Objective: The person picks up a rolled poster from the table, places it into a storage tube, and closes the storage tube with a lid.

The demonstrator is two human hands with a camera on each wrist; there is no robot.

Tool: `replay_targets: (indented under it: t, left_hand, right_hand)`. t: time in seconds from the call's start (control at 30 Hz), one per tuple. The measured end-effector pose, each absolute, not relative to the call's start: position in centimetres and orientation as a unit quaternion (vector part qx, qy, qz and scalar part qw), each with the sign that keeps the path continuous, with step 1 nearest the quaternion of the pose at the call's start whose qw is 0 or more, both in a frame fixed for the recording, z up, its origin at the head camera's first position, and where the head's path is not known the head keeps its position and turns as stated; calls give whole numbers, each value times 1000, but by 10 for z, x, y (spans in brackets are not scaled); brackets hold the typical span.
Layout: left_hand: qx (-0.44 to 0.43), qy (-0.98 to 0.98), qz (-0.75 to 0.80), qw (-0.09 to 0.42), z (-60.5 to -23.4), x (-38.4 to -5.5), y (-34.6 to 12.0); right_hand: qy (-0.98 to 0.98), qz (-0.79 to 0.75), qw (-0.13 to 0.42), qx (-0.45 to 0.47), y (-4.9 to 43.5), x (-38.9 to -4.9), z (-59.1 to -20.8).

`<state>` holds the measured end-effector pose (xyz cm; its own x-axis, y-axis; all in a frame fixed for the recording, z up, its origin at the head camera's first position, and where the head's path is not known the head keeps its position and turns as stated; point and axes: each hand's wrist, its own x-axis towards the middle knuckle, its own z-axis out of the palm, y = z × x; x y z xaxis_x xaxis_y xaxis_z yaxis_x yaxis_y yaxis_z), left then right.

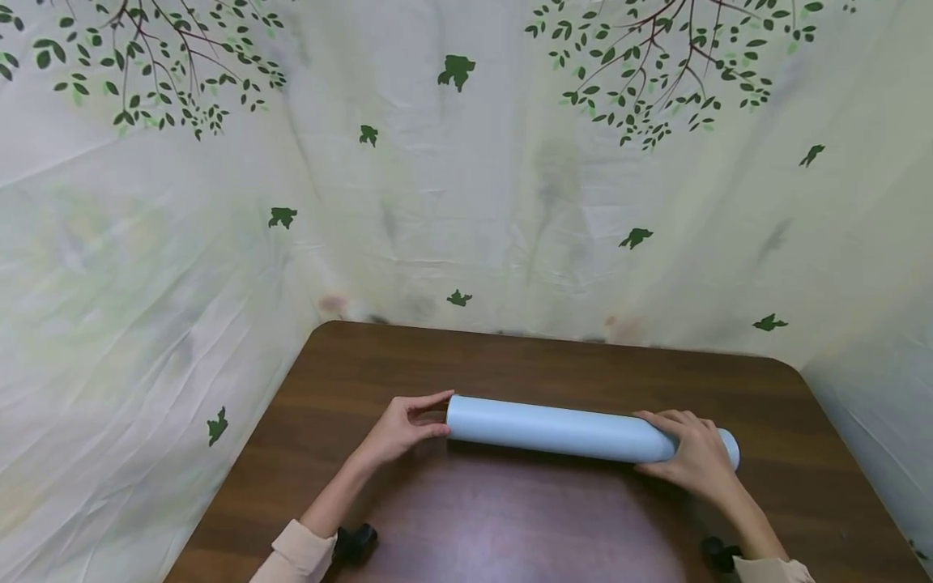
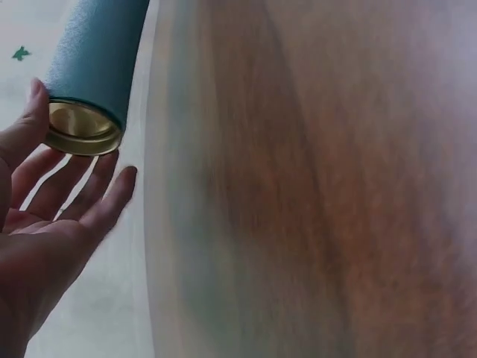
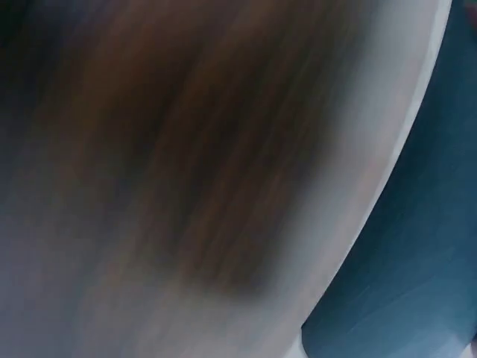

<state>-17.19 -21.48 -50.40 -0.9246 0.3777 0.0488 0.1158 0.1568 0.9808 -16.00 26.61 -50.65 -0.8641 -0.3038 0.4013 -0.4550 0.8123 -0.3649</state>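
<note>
A long light-blue tube (image 1: 547, 427) lies across the view over the brown table, its right end slightly nearer to me. My left hand (image 1: 402, 427) pinches its left end, thumb and fingertips at the rim. In the left wrist view, a gold-coloured recessed metal cap (image 2: 83, 123) closes that end, with the thumb along the side and fingertips under the rim. My right hand (image 1: 696, 453) grips the tube from above near its right end, which sticks out past the hand. The right wrist view shows the tube's side (image 3: 402, 261) large at the right edge.
The brown wooden table (image 1: 547, 526) has rounded far corners. White cloth (image 1: 481, 202) printed with leaves and branches hangs behind it and along both sides. Black wrist-worn devices (image 1: 355, 544) sit at both cuffs, low over the table.
</note>
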Motion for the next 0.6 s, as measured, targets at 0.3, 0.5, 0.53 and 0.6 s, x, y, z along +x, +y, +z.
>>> replay_targets:
  t: [0.3, 0.5, 0.53, 0.6]
  left_hand:
    - [177, 782, 590, 96, -512, -185, -226]
    - [164, 798, 572, 90, -513, -191, -230]
    - [162, 800, 571, 89, -514, -192, -231]
    - [159, 801, 570, 90, -515, -194, -233]
  right_hand:
    - [-951, 239, 76, 181, 250, -177, -505]
    - [-952, 237, 64, 185, 245, -184, -505]
    - [-952, 236, 65, 186, 244, -185, -506]
    - [-951, 236, 70, 186, 241, -186, -506]
